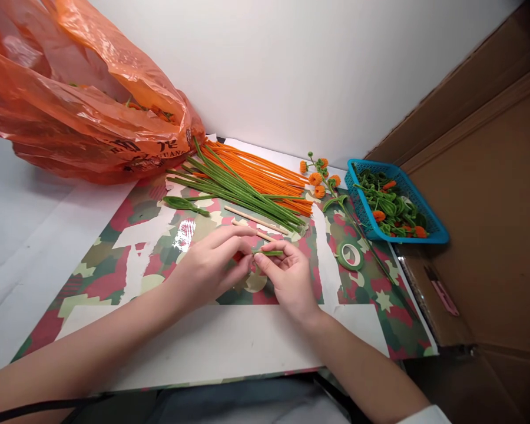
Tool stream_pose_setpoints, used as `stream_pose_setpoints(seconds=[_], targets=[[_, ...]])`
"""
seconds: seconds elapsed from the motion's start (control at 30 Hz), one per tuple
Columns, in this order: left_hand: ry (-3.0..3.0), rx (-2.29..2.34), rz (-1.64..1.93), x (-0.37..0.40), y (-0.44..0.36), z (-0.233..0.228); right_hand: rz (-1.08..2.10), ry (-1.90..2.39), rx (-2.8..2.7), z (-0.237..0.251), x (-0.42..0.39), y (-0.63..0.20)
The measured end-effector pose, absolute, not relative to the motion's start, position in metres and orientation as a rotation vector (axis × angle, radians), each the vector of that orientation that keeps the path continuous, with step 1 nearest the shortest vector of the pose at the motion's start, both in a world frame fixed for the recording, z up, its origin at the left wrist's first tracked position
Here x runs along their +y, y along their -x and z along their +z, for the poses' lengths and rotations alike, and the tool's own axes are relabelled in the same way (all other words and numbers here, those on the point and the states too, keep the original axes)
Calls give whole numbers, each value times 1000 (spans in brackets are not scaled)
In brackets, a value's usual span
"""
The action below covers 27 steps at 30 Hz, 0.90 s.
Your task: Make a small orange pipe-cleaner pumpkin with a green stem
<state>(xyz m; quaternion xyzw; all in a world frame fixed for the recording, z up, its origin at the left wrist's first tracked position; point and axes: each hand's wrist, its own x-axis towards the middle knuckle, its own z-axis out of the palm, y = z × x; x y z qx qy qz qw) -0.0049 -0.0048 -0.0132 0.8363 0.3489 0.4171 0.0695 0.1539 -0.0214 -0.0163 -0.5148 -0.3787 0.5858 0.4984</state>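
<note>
Near the middle of the mat, my left hand (pixel 218 253) and my right hand (pixel 289 277) meet at the fingertips. Between the right thumb and fingers is a short green pipe cleaner piece (pixel 274 253). My left fingers are closed in a pinch against its left end; a reddish-orange patch shows in their gap, too small to name. Just beyond my hands lie thin wooden sticks (pixel 256 220). Behind them is a pile of green pipe cleaners (pixel 247 191) over orange pipe cleaners (pixel 256 162). A looped green leaf shape (pixel 183 204) rests to the left.
An orange plastic bag (pixel 92 118) stands at the back left. To the right are a flower stem with orange blooms (pixel 315 178), a roll of green tape (pixel 350 255), a blue basket (pixel 437 235) of green and orange pieces, and a pink cutter (pixel 444 294) by the cardboard (pixel 481 224).
</note>
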Motion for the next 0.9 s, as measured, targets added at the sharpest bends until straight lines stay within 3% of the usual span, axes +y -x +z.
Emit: stream_pose_setpoints(seconds=[0.53, 0.9], targets=[[-1955, 1135, 1009, -10, 5, -4, 1405, 1218, -1047, -9, -26, -159], [-2413, 994, 1081, -9, 13, -20, 1699, 1213, -757, -5, -24, -166]])
